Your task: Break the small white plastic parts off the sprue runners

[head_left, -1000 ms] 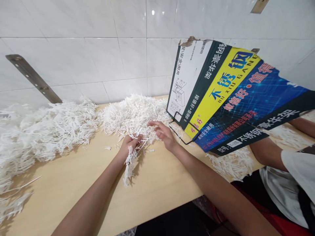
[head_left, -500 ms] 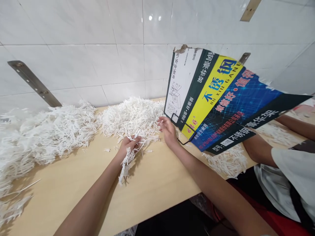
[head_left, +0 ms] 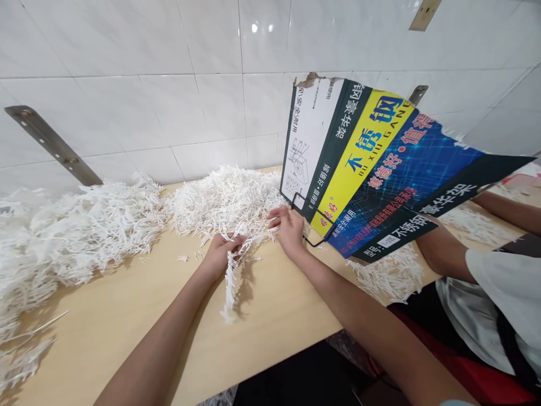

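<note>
My left hand (head_left: 220,256) is closed in a pinch on a white branched plastic strip (head_left: 230,287), which dangles from the fingers over the table. To its right, my right hand (head_left: 291,230) is raised with fingers loosely apart, and I see nothing held in it. Just behind both hands lies a heap of small white branched plastic pieces (head_left: 224,197). A few loose bits (head_left: 183,258) are scattered on the wooden table (head_left: 262,316) beside my left hand.
A larger white pile (head_left: 84,231) spreads along the left. At right a printed cardboard sheet (head_left: 359,169) leans in a black wire stand (head_left: 313,243). Beyond it show another person's arm (head_left: 443,254) and more white pieces (head_left: 393,276). Metal brackets (head_left: 54,144) are fixed to the tiled wall (head_left: 211,107).
My left hand has shifted slightly right, and the strip in it now hangs straighter and farther right. My right hand has dipped a little, its fingers still apart.
</note>
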Available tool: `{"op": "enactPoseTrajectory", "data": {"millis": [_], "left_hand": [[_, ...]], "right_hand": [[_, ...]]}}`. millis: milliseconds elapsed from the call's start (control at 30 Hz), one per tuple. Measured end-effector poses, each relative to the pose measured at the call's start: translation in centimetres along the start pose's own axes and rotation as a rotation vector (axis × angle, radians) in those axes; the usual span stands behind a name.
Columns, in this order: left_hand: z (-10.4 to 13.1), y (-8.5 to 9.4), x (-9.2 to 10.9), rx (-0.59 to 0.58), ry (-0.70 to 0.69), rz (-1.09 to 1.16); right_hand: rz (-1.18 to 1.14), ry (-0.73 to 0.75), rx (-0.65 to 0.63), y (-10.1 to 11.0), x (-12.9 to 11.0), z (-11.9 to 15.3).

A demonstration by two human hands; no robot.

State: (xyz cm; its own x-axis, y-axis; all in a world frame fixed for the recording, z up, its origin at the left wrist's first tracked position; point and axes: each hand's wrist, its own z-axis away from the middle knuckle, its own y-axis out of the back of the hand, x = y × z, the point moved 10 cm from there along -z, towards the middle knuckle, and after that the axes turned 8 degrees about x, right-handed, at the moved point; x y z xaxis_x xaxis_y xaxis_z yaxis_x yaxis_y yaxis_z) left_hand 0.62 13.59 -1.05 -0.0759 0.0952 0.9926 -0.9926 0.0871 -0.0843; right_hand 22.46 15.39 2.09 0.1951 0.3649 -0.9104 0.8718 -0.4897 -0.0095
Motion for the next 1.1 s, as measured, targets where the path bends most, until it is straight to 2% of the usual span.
{"op": "enactPoseTrajectory", "data": {"millis": [67,100,167,267,333,367,467,500,600,633,667,700,767,933,1033,1100], "left_hand": [[0.0,0.4,0.3,0.039,-0.011,-0.012],[0.1,0.7,0.4,0.061,-0.002,-0.009],[0.1,1.0,0.5,0.085,0.033,0.008],[0.0,0.9,0.9,0.066,0.034,0.039],[0.0,0.7,1.0,0.034,0.020,0.064],[-0.1,0.6,0.9,0.024,0.021,0.069],[-0.2,0.4,0.0,0.000,0.073,0.072],[-0.2,0.2,-0.3,-0.013,0.090,0.075],[0.0,-0.3,-0.7,-0.069,0.109,0.086],[0.1,-0.3,-0.6,-0.069,0.111,0.084],[0.2,-0.3,-0.6,-0.061,0.116,0.083],[0.4,-0.2,-0.5,-0.049,0.123,0.084],[0.5,0.0,-0.2,-0.025,0.134,0.095],[0.5,-0.2,0.5,-0.042,0.101,0.155],[0.3,0.1,0.3,-0.056,0.108,0.186],[0.2,0.5,0.1,-0.048,0.124,0.205]], "right_hand": [[-0.037,-0.050,0.078,1.2,0.8,-0.9],[-0.034,-0.033,0.042,1.0,0.6,-1.1],[-0.021,0.060,-0.127,-0.4,-0.7,-1.0],[-0.003,0.243,-0.415,-3.0,-3.3,1.0],[0.061,0.351,-0.531,-4.2,-4.3,2.4],[0.113,0.387,-0.550,-4.6,-4.4,2.8],[0.220,0.379,-0.465,-4.3,-3.2,2.2],[0.212,0.323,-0.389,-3.6,-2.4,1.5],[0.117,0.084,-0.049,0.1,0.4,-1.1],[0.100,0.031,0.040,1.2,1.0,-1.5],[0.103,0.017,0.077,1.7,1.2,-1.8],[0.122,0.043,0.054,1.6,0.8,-1.9],[0.163,0.160,-0.096,0.1,-0.8,-1.4],[0.113,0.421,-0.442,-3.0,-5.2,1.9],[0.090,0.482,-0.593,-4.1,-6.1,3.5],[0.113,0.481,-0.609,-4.5,-5.8,3.9]]}}
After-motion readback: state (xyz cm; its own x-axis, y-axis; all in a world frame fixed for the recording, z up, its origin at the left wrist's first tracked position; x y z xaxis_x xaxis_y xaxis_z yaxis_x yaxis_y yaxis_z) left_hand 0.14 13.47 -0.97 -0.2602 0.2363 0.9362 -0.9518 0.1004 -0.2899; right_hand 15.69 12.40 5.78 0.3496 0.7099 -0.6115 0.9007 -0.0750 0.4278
